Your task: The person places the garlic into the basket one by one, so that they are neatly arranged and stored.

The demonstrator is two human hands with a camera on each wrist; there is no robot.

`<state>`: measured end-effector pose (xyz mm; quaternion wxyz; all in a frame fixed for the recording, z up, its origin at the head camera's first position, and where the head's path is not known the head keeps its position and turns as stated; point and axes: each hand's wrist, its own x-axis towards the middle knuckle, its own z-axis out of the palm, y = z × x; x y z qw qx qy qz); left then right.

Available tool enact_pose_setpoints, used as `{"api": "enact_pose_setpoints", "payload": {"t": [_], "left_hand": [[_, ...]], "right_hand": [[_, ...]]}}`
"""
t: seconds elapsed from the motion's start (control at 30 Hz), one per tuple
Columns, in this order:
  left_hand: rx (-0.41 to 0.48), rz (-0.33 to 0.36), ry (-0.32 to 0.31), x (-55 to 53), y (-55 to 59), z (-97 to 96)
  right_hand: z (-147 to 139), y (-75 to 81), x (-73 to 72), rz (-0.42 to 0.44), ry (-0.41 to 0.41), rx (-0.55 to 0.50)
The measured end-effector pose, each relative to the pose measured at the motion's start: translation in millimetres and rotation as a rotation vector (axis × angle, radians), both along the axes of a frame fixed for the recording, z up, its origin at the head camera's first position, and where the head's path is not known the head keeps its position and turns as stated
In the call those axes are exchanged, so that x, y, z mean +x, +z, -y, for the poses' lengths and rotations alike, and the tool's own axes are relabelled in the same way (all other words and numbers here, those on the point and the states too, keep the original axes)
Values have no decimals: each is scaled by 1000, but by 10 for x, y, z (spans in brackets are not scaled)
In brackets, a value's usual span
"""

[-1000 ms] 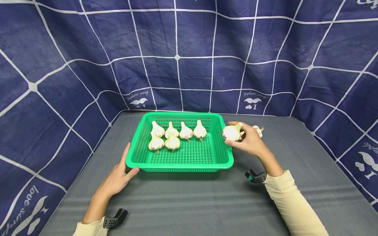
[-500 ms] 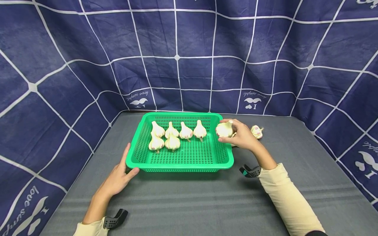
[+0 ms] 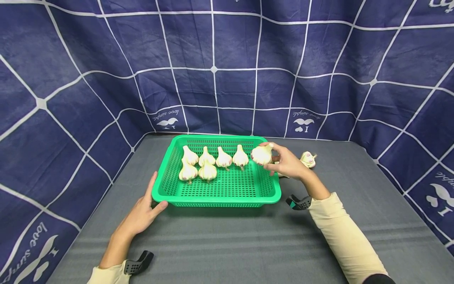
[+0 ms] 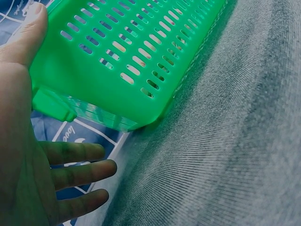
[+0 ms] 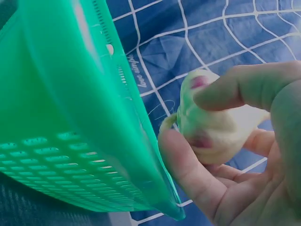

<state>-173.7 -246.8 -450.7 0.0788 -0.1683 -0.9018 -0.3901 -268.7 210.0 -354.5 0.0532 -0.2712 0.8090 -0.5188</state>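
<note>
A green plastic basket [image 3: 216,200] holds several white garlic bulbs [image 3: 224,158] with purplish streaks, at its left and back. My right hand [image 3: 289,161] grips another garlic bulb [image 3: 261,155] between thumb and fingers, above the basket's right side. In the right wrist view, fingertips pinch this bulb [image 5: 216,129] close to the rim. My left hand [image 3: 142,213] rests against the basket's left front corner, thumb on the rim. Its other fingers [image 4: 84,174] are extended and spread in the left wrist view, several of them apart from the basket wall.
To the right of the basket, a garlic bulb [image 3: 307,159] lies on the grey cloth-covered table [image 3: 230,244]. Beneath the right hand, another bulb [image 3: 282,175] is mostly hidden. A blue curtain [image 3: 234,90] with white lines hangs behind and at both sides.
My right hand has carried the garlic bulb leftward, from the basket's right edge to over its inside. The bulb on the table at right has come into fuller view. My left hand stays put.
</note>
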Motion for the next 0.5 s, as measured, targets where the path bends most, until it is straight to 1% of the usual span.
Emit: {"api": "enact_pose_setpoints", "payload": {"t": [0.1,0.23,0.33,0.5], "left_hand": [[-3,1,3,0,6,-2],[-6,5,7,-1,10,2],[-7,6,4,-2,8,6],[-5,4,1,-3,-1,10]], "right_hand": [[30,14,-9,17,-2,8],[70,27,-39,32,-33,14],[98,46,-50,17,-67,48],[141,63,-84,-50,-102,147]]}}
